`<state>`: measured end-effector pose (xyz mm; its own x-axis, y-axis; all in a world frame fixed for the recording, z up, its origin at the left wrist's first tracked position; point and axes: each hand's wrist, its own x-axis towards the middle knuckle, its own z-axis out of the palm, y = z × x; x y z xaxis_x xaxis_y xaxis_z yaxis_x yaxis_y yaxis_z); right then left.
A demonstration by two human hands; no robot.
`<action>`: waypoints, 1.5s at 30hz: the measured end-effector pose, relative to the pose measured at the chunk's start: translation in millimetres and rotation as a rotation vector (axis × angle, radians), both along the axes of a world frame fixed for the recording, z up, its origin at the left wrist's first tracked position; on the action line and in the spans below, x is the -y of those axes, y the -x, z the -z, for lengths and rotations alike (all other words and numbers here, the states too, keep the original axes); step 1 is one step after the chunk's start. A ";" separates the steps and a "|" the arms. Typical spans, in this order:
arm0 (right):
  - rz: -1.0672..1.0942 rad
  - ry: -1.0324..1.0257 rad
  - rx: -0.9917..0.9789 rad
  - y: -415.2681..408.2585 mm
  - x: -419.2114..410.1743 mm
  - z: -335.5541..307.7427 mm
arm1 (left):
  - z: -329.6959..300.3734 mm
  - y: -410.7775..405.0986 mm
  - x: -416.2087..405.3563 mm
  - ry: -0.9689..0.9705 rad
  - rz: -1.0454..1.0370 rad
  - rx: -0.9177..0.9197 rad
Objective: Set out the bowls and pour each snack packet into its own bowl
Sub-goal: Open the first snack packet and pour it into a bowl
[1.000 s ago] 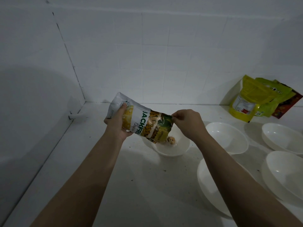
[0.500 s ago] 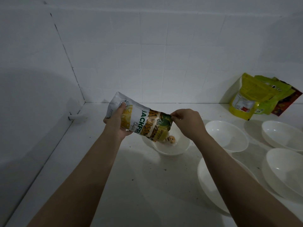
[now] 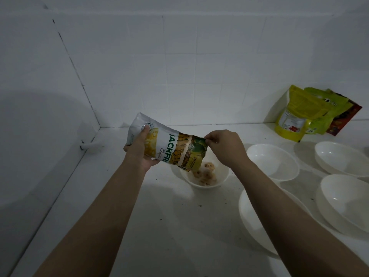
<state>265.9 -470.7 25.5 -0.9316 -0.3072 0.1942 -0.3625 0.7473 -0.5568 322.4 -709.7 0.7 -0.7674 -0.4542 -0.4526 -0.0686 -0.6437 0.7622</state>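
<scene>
Jackfruit chips packet (image 3: pixel 169 148), glossy white-and-yellow foil lettered "JACKFR… Chips", tilts mouth-down over a round white bowl (image 3: pixel 203 176) holding pale lumpy chips (image 3: pixel 205 173). Left hand (image 3: pixel 139 152) wraps its sealed end; right hand (image 3: pixel 223 146) pinches the open corner.

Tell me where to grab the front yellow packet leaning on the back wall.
Pinch the yellow packet at its top edge, coming from above and in front. It stands tilted back against the tiled wall, with other packets behind it, so the top is the free part; the back side is blocked.
</scene>
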 end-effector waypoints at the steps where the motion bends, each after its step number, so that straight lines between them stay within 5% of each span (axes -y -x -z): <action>1: -0.002 -0.009 -0.006 0.2 1.0 0.3 | 0.5 -0.2 0.7 -0.002 -0.006 -0.003; 45: -0.006 0.009 -0.011 2.7 6.7 -11.6 | 2.9 3.5 9.1 -0.054 0.014 -0.026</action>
